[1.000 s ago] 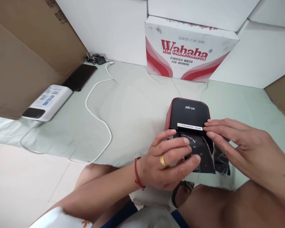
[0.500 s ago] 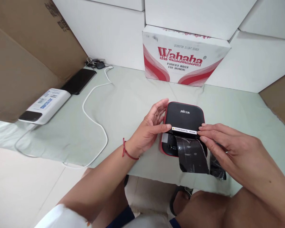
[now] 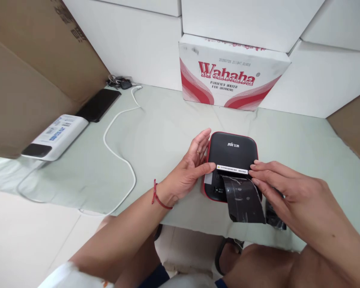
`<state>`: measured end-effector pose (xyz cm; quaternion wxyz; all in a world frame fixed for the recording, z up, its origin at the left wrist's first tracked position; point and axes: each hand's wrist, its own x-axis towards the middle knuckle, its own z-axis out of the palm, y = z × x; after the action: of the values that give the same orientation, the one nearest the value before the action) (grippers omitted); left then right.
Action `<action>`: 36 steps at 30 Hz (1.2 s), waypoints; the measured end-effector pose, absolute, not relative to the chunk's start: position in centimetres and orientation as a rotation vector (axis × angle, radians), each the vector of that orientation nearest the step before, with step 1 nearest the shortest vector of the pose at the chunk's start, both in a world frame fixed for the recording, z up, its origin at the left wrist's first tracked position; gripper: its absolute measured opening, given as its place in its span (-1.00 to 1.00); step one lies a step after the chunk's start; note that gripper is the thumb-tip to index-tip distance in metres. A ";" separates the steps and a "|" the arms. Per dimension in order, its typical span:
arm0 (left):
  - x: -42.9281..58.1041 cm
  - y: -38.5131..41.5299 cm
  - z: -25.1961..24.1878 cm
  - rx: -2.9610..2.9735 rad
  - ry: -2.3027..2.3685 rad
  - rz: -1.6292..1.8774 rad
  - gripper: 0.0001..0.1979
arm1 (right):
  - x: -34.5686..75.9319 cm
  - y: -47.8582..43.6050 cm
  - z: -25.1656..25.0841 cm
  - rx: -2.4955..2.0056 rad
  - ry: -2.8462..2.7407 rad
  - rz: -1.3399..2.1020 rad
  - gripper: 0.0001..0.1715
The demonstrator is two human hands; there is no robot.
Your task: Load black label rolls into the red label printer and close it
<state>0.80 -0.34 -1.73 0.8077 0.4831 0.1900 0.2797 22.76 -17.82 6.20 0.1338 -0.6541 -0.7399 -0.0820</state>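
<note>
A small black printer (image 3: 234, 152) with a red rim sits on a pale green cloth (image 3: 156, 132). A strip of shiny black film (image 3: 243, 198) hangs out of its front slot. My left hand (image 3: 192, 168) grips the printer's left side, thumb on the front edge and fingers along the flank. My right hand (image 3: 288, 192) lies over the printer's right front, its fingers stretched out and pressed on the lid beside a white label (image 3: 232, 169). More crumpled black film (image 3: 274, 218) shows under my right hand.
A Wahaha water carton (image 3: 231, 72) stands behind the printer among white boxes. At the left lie a white power bank (image 3: 55, 136), a dark phone (image 3: 100, 104), keys (image 3: 118, 82) and a white cable (image 3: 120, 156). Brown cardboard (image 3: 27, 72) leans at far left. My knees are below.
My left hand has left the black film and moved up to the printer's left side. The printer looks a little farther from me. My right hand has stayed on the lid.
</note>
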 end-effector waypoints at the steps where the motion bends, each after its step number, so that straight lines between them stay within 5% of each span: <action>1: 0.8 -0.4 -1.7 1.022 0.396 0.602 0.03 | 22.6 -17.8 6.3 -1.898 -2.133 -0.252 -0.65; 6: 0.8 -0.4 -1.8 0.969 0.390 0.650 -0.28 | 21.8 -17.7 5.9 -1.892 -1.999 -0.225 -0.62; 12: -0.3 0.1 -1.9 0.909 0.421 0.657 -0.41 | 22.2 -17.7 5.2 -1.764 -1.789 -0.037 -0.81; 18: -0.9 0.1 -1.8 0.939 0.435 0.608 -0.10 | 21.4 -19.7 7.3 -1.830 -1.696 -0.009 -0.79; 25: -1.2 0.0 -1.9 1.065 0.449 0.552 0.31 | 21.4 -21.7 7.3 -1.493 -2.228 0.255 -0.51; 36: -0.4 -0.9 -1.4 0.877 0.490 0.521 0.35 | 21.7 -21.4 7.2 -1.507 -2.372 0.347 -0.44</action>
<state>-0.44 -0.95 -1.45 0.8440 0.4156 0.2322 0.2470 21.70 -21.39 7.19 0.1542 -0.5258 -0.8277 0.1210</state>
